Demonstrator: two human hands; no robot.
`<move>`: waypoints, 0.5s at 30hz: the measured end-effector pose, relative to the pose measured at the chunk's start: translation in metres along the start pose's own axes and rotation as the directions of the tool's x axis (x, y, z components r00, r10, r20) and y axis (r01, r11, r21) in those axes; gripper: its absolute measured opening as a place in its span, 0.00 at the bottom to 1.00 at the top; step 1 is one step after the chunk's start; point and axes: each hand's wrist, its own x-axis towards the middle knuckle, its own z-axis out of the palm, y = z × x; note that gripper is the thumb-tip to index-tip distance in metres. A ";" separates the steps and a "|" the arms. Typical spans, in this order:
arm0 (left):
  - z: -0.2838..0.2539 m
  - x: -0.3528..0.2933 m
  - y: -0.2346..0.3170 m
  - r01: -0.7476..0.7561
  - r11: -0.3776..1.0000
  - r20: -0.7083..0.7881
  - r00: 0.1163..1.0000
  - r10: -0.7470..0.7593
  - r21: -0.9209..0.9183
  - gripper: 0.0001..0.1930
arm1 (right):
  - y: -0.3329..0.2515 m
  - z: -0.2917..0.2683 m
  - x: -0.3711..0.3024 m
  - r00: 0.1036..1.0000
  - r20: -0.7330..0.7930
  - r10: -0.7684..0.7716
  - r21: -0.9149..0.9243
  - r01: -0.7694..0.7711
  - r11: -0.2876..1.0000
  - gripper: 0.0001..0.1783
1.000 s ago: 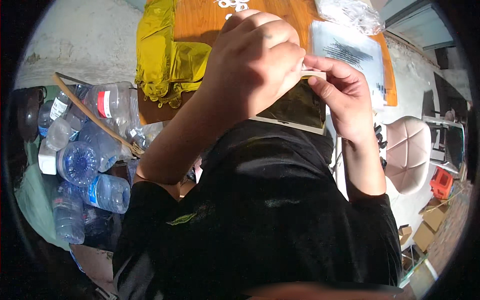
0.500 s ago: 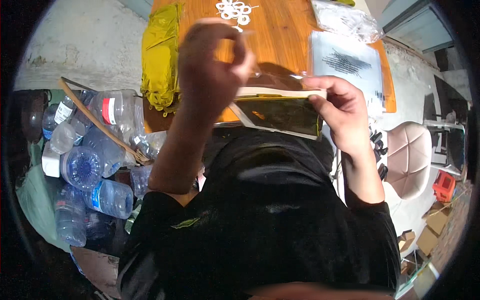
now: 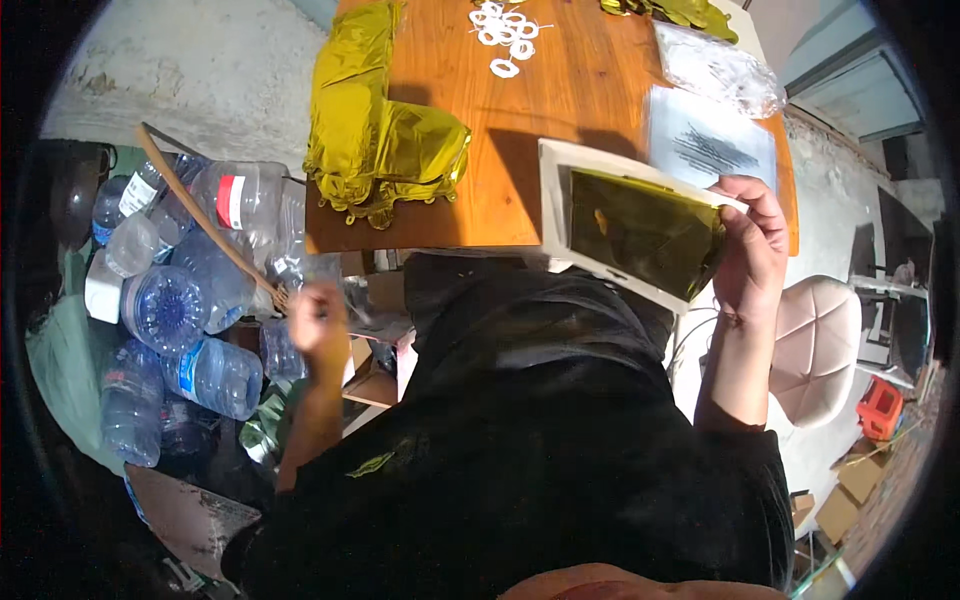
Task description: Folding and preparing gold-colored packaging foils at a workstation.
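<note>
Filling the left of frame: a heap of clear plastic bottles (image 3: 165,310), several with labels, some bluish. Wooden stick (image 3: 205,222) runs diagonally across them, upper left down to the right.

Left hand (image 3: 318,318) is left of centre, near the stick's lower end. Motion-blurred, fingers look curled; can't tell if they're together or on anything.

Right of that, upper left-centre: folded gold foil (image 3: 350,110) on the left edge of the wooden table (image 3: 560,100), roughly L-shaped, small tabs along its lower edge. Top centre: pile of white rings (image 3: 500,28), one lying just below the rest. Black shirt (image 3: 560,480) takes up lower centre.

Flat packet (image 3: 645,230) sits right of centre, pale border around a dark gold window. Held at a tilt, lower edge sloping down to the right, overlapping the table's near edge in view; can't tell if it touches.

Right hand (image 3: 750,245) is clamped on the packet's upper right corner, thumb on the near face.

Upper right: clear flat sleeves (image 3: 720,125) with black marks, crumpled clear plastic (image 3: 715,70) just above, more foil beyond. Far right: pale quilted chair (image 3: 820,350), red plastic item (image 3: 880,408), cardboard boxes (image 3: 850,500) lower down.
</note>
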 end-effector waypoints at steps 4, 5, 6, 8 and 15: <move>0.005 -0.113 -0.066 -0.164 0.903 0.747 0.630 -0.214 0.397 0.08 | 0.003 0.000 0.008 0.999 0.037 -0.014 -0.028 0.015 1.000 0.17; 0.007 -0.126 -0.082 -0.212 0.883 0.876 0.350 -0.332 0.419 0.13 | 0.001 0.001 0.008 0.999 0.038 -0.021 -0.034 0.023 0.999 0.17; 0.005 -0.142 -0.102 -0.214 0.884 0.879 0.344 -0.329 0.415 0.13 | -0.001 0.003 0.008 0.999 0.047 -0.002 0.011 0.001 1.000 0.17; 0.088 -0.109 -0.130 0.008 0.924 0.825 0.448 -0.345 0.382 0.14 | 0.001 0.014 0.018 0.995 0.099 0.008 0.009 -0.009 1.000 0.17; 0.014 -0.154 -0.208 0.366 0.872 0.662 0.570 -0.486 0.324 0.20 | -0.011 0.019 0.015 0.995 0.104 0.002 -0.036 0.002 0.999 0.17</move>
